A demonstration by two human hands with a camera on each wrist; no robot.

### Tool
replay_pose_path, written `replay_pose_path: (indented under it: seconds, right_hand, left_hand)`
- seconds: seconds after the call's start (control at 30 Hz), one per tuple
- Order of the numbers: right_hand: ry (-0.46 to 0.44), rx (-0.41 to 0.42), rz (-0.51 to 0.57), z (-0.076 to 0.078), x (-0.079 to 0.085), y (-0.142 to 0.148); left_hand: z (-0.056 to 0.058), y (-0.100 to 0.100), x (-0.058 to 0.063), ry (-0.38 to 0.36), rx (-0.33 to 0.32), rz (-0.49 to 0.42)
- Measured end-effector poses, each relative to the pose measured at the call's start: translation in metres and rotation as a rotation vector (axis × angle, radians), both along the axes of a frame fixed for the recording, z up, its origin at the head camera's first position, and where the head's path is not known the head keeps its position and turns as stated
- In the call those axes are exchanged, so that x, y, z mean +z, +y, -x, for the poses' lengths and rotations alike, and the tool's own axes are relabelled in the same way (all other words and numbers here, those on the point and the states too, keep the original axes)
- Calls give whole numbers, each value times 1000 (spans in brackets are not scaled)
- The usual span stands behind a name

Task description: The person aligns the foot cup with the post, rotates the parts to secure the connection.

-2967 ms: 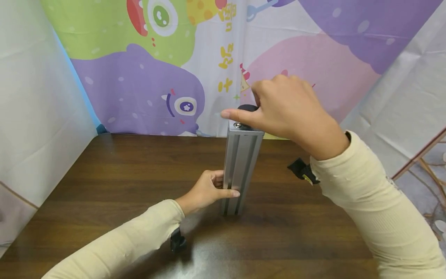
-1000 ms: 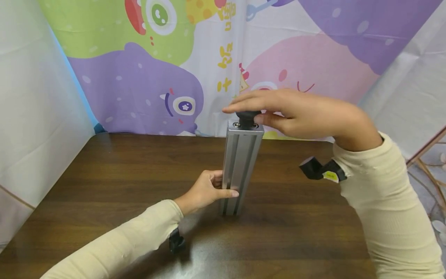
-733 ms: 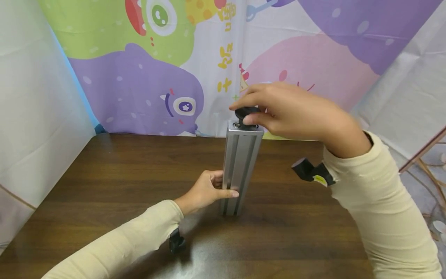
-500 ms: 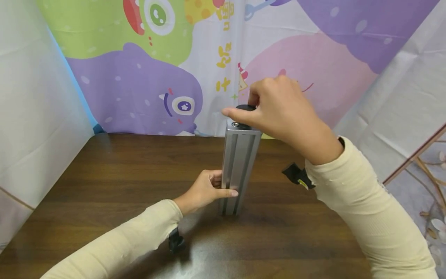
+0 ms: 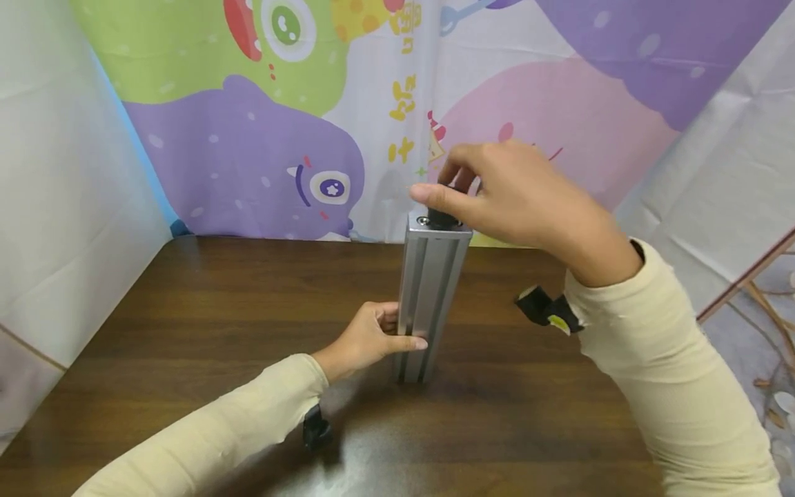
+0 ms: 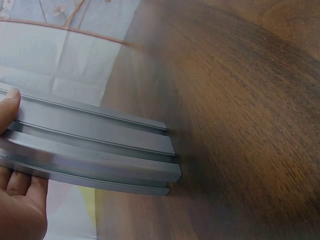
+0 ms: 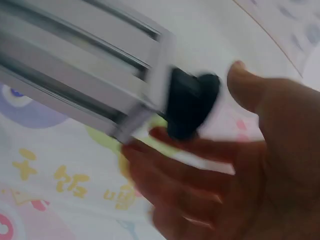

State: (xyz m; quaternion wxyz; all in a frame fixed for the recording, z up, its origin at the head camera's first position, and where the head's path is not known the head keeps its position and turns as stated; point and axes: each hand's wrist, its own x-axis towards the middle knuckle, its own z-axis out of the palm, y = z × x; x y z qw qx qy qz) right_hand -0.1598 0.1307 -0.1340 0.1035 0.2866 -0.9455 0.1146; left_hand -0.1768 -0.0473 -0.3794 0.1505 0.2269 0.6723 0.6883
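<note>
A grooved aluminium profile (image 5: 433, 297) stands upright on the wooden table, tilting slightly in the head view. My left hand (image 5: 366, 339) grips its lower part, thumb across the front groove and fingers round the far left side; the left wrist view shows the thumb and fingers on opposite sides of the profile (image 6: 95, 145). On the profile's top end sits a black knob (image 7: 190, 102) between screw heads. My right hand (image 5: 515, 193) is around this knob from above. In the right wrist view its thumb stands apart from the knob and its blurred fingers curve loosely past the other side.
Dark wooden table (image 5: 248, 290) lies under the profile. Behind it hangs a cartoon-print curtain (image 5: 248, 159), close to the knob end. White cloth walls (image 5: 43, 172) flank the table. Black wrist mounts (image 5: 317, 426) hang below both sleeves.
My right hand has turned back and forth about the knob, its wrist swinging inward and then partly back outward. My left hand and the profile have stayed in place.
</note>
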Motion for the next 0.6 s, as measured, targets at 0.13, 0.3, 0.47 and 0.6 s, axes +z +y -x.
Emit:
replay_pose_path:
  seconds: [0.13,0.3,0.47,0.6]
  right_hand:
    - [-122,310,-75,7,7,20]
    - [-90,484,-121,11,8,27]
    - [8,344,-101,7,7,16]
    - [160,5,-111,0,3,-5]
  left_hand:
    - [1,2,0,-15,6,3]
    - [2,2,0,-27,7,9]
    - [1,2,0,-11,-1,1]
    - [1,2,0,-10,-8,-8]
